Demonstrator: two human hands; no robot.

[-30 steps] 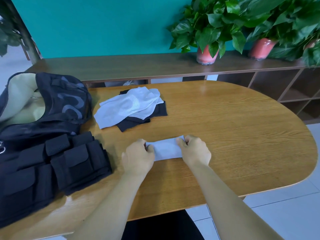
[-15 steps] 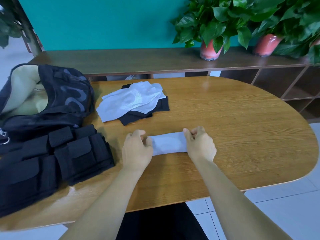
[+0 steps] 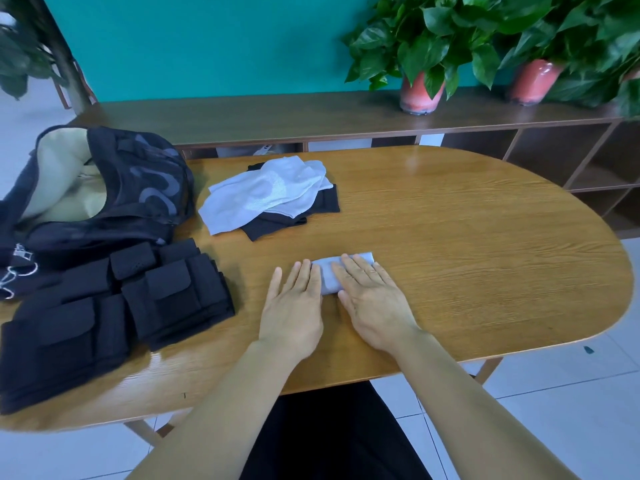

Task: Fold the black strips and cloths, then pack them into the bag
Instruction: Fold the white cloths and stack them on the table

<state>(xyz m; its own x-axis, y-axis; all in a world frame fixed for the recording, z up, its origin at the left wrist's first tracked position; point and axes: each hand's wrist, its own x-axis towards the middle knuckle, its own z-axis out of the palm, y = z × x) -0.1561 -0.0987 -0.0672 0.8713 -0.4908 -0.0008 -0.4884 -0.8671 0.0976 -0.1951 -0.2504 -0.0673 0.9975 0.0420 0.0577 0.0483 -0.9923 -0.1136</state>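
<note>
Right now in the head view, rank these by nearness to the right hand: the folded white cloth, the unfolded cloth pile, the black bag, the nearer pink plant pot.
1. folded white cloth: under the right hand, touching.
2. unfolded cloth pile: ahead and left, mid-table.
3. black bag: far left table edge.
4. pink plant pot: on the shelf behind the table; 3 and 4 are close to call.

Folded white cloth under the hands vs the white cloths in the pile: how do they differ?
The folded white cloth is a compact, flat rectangle; the white cloths in the pile lie spread and rumpled. The folded one rests directly on the table; the pile's sit on black cloths. The left hand and right hand press the folded one; the pile is untouched. Both are white fabric.
</note>
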